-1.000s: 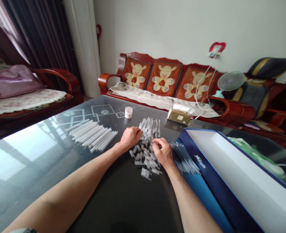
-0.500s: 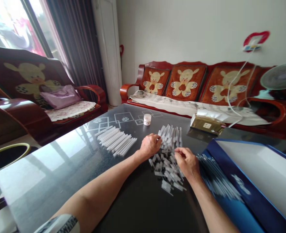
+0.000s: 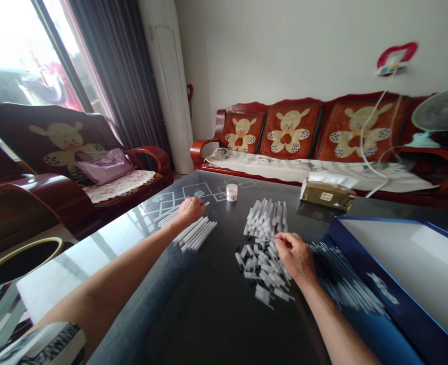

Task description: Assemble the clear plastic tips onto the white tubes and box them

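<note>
My left hand (image 3: 192, 210) is over a row of slim white tubes (image 3: 196, 234), which look like pen barrels. Its fingers are closed, and the end of one white tube shows just past the fingertips. My right hand (image 3: 295, 255) is pinched shut at the right edge of a loose heap of small translucent caps (image 3: 264, 271) with black parts; whatever is in its fingertips is hidden. Behind the heap lies a bundle of white pen-like pieces with frosted caps (image 3: 265, 215). Thin clear rods (image 3: 347, 276), like pen refills, lie right of my right hand.
A blue box (image 3: 383, 263) with a white inside stands at the right. Beyond are a tissue pack (image 3: 326, 195) and a small white jar (image 3: 232, 193). A wooden sofa (image 3: 203, 152) and a fan (image 3: 442, 111) stand past the dark table (image 3: 193, 304).
My left hand has moved left from the capped bundle to the row of white tubes. My right hand has stayed almost in place beside the caps. The view has shifted slightly.
</note>
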The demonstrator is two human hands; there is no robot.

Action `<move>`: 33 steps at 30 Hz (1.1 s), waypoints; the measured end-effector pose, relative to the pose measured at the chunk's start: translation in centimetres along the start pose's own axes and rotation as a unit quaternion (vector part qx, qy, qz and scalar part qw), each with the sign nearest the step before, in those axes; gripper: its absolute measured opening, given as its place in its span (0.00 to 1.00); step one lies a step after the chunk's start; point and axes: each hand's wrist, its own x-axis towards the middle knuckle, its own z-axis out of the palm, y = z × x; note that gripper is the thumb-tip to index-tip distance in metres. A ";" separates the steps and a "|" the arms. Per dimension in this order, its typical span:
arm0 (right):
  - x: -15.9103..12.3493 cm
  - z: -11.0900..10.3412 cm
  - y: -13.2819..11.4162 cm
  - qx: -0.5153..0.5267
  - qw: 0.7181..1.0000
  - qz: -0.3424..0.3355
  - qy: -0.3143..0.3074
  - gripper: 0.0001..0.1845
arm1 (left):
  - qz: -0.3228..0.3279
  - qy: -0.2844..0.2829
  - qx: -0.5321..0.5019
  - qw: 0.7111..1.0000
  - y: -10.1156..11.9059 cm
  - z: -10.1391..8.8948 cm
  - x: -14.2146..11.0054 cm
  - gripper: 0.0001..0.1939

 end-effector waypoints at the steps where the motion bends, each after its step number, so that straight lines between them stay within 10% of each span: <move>1: 0.0 0.0 0.0 0.002 1.000 0.000 0.000 0.14 | -0.010 -0.006 0.006 1.000 -1.3 -0.2 0.0 0.13; 11: -0.1 0.0 -0.1 0.023 1.000 0.003 0.007 0.13 | -0.037 -0.055 0.053 0.996 -6.5 0.8 -0.4 0.14; 18: -0.1 0.0 -0.1 0.040 0.999 0.013 0.006 0.13 | 0.004 -0.023 0.043 0.999 -1.5 0.3 0.1 0.15; 25: -0.2 -0.1 -0.1 0.044 0.999 0.012 0.009 0.12 | 0.115 -0.034 -0.041 0.992 6.1 3.7 -2.6 0.15; 33: -0.1 0.1 0.3 0.034 0.999 0.025 0.020 0.14 | 0.097 -0.022 -0.083 0.992 6.5 6.4 -4.0 0.15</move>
